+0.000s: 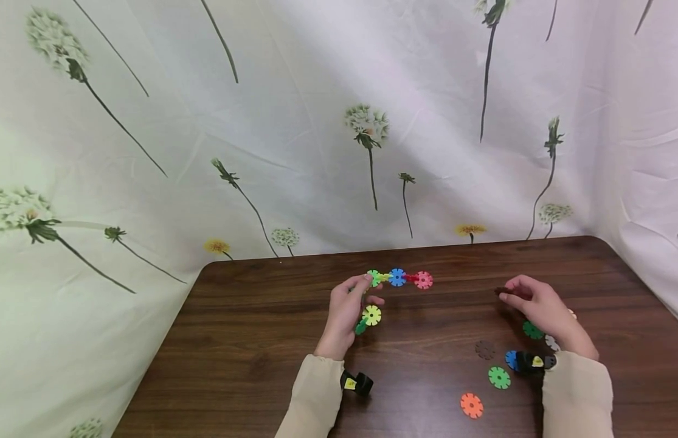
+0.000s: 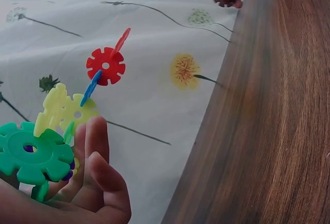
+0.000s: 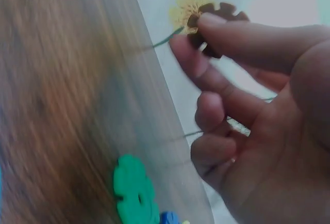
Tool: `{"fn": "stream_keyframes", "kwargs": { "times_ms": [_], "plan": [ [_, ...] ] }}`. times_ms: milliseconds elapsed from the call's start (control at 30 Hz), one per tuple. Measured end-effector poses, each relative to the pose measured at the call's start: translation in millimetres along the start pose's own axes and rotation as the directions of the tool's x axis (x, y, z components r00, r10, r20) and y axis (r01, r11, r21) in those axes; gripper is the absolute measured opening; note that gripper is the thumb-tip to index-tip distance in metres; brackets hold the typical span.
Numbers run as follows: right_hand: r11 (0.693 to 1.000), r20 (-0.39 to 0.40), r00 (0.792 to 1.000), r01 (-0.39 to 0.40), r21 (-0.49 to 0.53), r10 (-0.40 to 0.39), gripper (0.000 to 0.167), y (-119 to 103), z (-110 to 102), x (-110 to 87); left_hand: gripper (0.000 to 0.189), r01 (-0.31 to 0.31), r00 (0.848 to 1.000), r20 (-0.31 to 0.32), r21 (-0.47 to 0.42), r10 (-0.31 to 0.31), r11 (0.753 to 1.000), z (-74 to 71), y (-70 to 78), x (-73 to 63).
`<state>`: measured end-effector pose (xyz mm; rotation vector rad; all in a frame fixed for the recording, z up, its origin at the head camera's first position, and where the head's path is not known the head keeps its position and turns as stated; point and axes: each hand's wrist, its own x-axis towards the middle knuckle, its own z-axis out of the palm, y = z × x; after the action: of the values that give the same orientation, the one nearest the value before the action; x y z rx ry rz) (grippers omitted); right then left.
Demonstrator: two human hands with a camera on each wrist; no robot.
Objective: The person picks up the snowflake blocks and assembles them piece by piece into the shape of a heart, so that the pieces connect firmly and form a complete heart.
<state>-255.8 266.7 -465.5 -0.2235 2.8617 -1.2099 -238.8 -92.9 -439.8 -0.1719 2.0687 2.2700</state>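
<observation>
My left hand (image 1: 344, 313) holds a chain of notched plastic discs, joined edge to edge at their slots. From its fingers a row runs right, through a blue disc (image 1: 396, 277) to a pink-red disc (image 1: 424, 280). A yellow disc (image 1: 371, 315) and a dark green one (image 1: 360, 326) hang below the fingers. In the left wrist view a green disc (image 2: 36, 154) lies near the palm, and a red disc (image 2: 105, 66) sits farther along the chain. Between thumb and index finger, my right hand (image 1: 543, 307) pinches a brown disc (image 3: 224, 11), apart from the chain.
Loose discs lie on the wooden table (image 1: 251, 340) near the right forearm: orange (image 1: 472, 405), light green (image 1: 499, 377), dark brown (image 1: 485, 350), dark green (image 1: 532, 330) and blue (image 1: 511, 360). A white flower-print cloth (image 1: 295, 134) hangs behind the table's far edge.
</observation>
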Motion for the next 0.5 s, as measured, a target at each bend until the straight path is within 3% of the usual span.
{"fn": "stream_keyframes", "kwargs": {
  "times_ms": [500],
  "plan": [
    [0.968,-0.106,0.972,0.223,0.119,-0.211,0.021,-36,26,14.5,0.042,0.003,1.000,0.019,0.002,-0.003,1.000,-1.1,-1.0,0.6]
  ]
}}
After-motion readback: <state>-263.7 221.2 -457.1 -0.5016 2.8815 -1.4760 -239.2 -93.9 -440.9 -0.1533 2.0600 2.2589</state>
